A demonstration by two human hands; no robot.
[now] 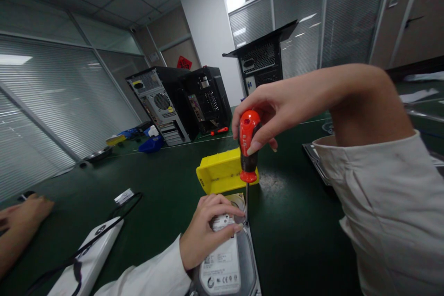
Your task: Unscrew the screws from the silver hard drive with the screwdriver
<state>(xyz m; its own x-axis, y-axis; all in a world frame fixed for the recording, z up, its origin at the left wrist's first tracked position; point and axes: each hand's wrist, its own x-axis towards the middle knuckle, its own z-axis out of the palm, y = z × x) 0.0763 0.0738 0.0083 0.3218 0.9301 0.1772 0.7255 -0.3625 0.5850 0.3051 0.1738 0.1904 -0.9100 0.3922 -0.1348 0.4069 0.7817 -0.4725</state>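
My right hand is wrapped round the red and black handle of a screwdriver, which stands upright with its shaft pointing down. The shaft's tip meets the right edge of a silver hard drive with a white label. Resting on the drive, my left hand has its thumb and fingers apart, the fingertips close to the shaft's lower end. Just behind the drive is a yellow plastic bin, partly hidden by the screwdriver.
Computer cases stand at the back, with another red screwdriver before them. A blue bin sits left of them. At left lie a white box with a black strap and another person's hand.
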